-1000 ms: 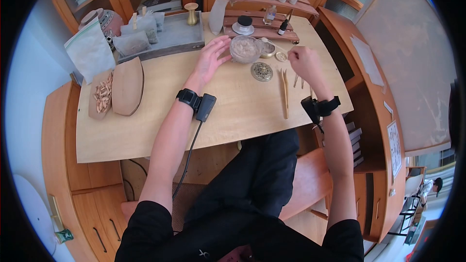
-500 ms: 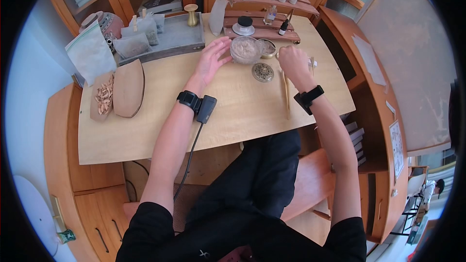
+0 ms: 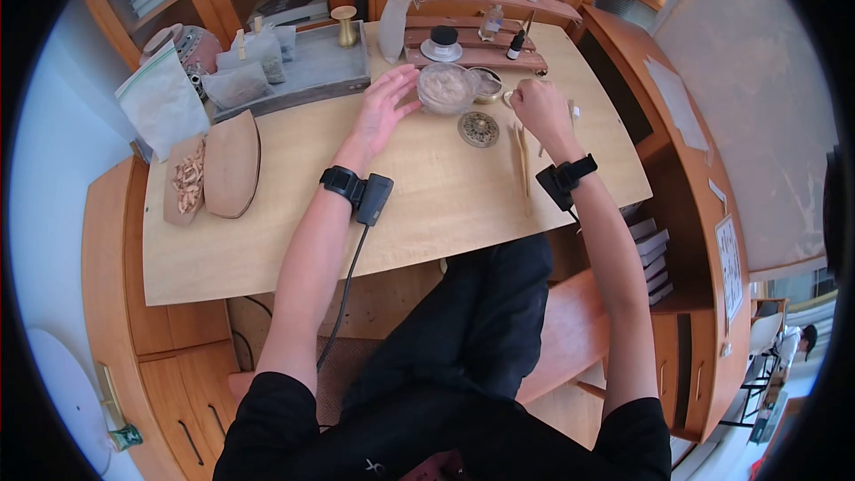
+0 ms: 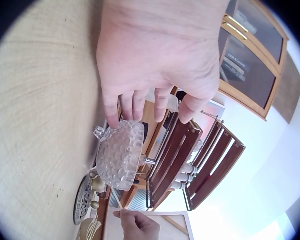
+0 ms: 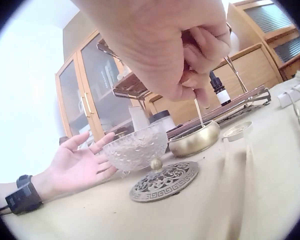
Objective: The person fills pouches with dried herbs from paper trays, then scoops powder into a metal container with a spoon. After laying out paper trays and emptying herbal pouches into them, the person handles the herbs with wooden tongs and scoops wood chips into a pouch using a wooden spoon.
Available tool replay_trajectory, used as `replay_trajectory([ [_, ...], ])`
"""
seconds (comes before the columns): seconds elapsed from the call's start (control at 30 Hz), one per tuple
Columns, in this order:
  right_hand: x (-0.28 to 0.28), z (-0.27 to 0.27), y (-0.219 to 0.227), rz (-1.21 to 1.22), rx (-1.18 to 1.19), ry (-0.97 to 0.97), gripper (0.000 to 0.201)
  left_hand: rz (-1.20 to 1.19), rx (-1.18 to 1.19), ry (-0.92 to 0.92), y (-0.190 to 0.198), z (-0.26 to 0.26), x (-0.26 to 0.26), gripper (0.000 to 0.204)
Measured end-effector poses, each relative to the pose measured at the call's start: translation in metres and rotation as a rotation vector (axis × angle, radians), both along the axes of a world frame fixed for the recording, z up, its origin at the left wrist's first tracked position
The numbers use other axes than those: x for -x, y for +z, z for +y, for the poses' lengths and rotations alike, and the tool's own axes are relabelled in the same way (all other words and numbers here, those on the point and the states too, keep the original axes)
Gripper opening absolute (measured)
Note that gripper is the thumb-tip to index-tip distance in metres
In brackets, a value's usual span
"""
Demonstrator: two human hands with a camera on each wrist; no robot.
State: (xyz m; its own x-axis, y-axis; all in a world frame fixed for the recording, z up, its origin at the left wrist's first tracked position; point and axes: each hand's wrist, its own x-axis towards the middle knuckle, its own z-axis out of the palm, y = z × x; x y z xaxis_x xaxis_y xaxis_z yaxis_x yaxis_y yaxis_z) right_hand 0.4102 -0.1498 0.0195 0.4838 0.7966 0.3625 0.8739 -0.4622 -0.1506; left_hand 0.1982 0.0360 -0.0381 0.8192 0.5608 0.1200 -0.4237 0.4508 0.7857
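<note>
The left hand [image 3: 385, 107] lies in the upper middle of the head view with its fingers straight and spread, its grip released. The fingertips [image 4: 112, 120] touch the left side of a clear knobbed glass bowl [image 3: 446, 87]; the left wrist view shows them resting against the bowl's outer wall, with the thumb apart from the glass. The bowl stands on the tabletop [image 3: 294, 214] and holds a pale crumbly material.

The right hand [image 3: 537, 107] sits just right of the bowl with its fingers curled, its grip pinching a thin pale stick [image 5: 198, 112]. In the right wrist view the stick hangs down from the pinch of thumb and fingers, and its lower end dips into a small brass bowl [image 5: 194, 139] that stands just beside the glass bowl. Whether the tip touches the contents of the brass bowl cannot be told.

In front of both bowls, in the centre of the right wrist view, lies a round pierced brass lid [image 5: 164, 180] with a ball knob, flat on the tabletop. Long wooden tweezers [image 3: 523, 160] lie below the right hand in the head view.

A dark dropper bottle [image 5: 219, 90] stands on the wooden rack [image 3: 476, 44] at the upper centre. It bears a white label, but its writing is too small to read. Book spines show behind the cabinet glass [image 4: 250, 55] at the upper right of the left wrist view; their lettering is blurred and cannot be read.
</note>
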Motion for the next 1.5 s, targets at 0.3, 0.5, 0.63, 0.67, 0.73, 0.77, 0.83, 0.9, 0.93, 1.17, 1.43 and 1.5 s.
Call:
replay_trajectory([
  [0.3, 0.001, 0.007, -0.005, -0.131, 0.091, 0.008, 0.021, 0.016, -0.022, 0.003, 0.002, 0.0, -0.001, 0.047],
  [0.5, 0.006, 0.01, -0.002, -0.263, 0.101, 0.053, 0.016, 0.028, -0.046, -0.011, 0.001, 0.0, -0.001, 0.047],
  [0.63, 0.002, 0.009, -0.005, -0.378, 0.125, 0.162, 0.014, 0.031, -0.031, -0.008, 0.003, -0.001, 0.001, 0.047],
  [0.67, 0.003, 0.007, -0.002, -0.378, 0.127, 0.168, 0.014, 0.031, -0.028, -0.003, 0.002, -0.001, 0.002, 0.047],
  [0.73, 0.002, 0.004, 0.006, -0.249, 0.202, 0.05, 0.014, 0.013, -0.047, -0.011, 0.001, -0.001, 0.002, 0.047],
  [0.77, 0.003, 0.002, 0.01, -0.247, 0.208, 0.05, 0.014, 0.015, -0.04, -0.011, 0.0, -0.002, 0.002, 0.047],
  [0.83, 0.005, 0.0, 0.025, -0.19, 0.155, -0.022, 0.016, 0.03, -0.043, -0.006, 0.002, -0.001, 0.0, 0.046],
  [0.9, 0.001, 0.001, 0.021, -0.146, 0.159, -0.025, 0.018, 0.027, -0.042, -0.009, 0.002, 0.0, -0.001, 0.047],
  [0.93, 0.0, 0.002, 0.018, -0.1, 0.164, -0.023, 0.02, 0.027, -0.038, -0.008, 0.001, 0.0, -0.001, 0.047],
  [1.17, -0.023, 0.0, -0.002, 0.244, -0.008, -0.03, 0.021, 0.025, -0.036, -0.012, 0.002, -0.002, -0.001, 0.048],
  [1.43, -0.018, -0.003, -0.006, 0.837, -0.114, -0.07, 0.024, 0.036, -0.042, -0.004, 0.003, 0.0, -0.001, 0.049],
  [1.5, -0.016, 0.0, -0.006, 0.916, -0.109, -0.092, 0.022, 0.037, -0.048, -0.005, 0.002, -0.001, -0.002, 0.048],
])
